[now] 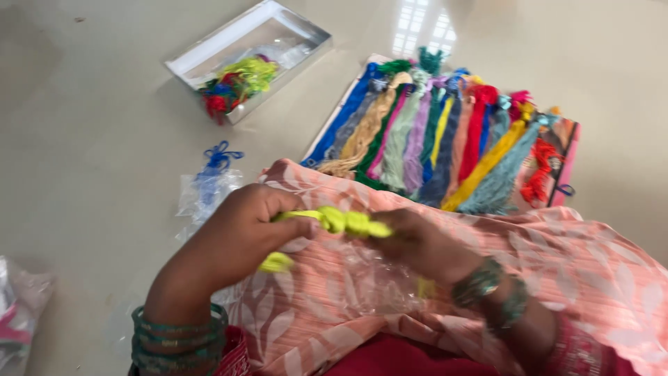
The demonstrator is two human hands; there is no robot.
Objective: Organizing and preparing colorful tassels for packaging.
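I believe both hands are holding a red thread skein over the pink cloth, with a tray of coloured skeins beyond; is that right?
Not quite: the skein held between the left hand and right hand is neon yellow, not red, as the head view shows. The pink cloth and tray of coloured skeins are as stated.

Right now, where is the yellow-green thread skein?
In the head view the yellow-green thread skein sits centre frame, held between the left hand and right hand, above the pink patterned cloth on the lap.

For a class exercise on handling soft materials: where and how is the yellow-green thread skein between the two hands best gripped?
Probably at its two ends, one from each side. The yellow-green thread skein lies roughly level between the left hand and right hand, knotted at its middle, so pinching beside the knot keeps the limp strands taut.
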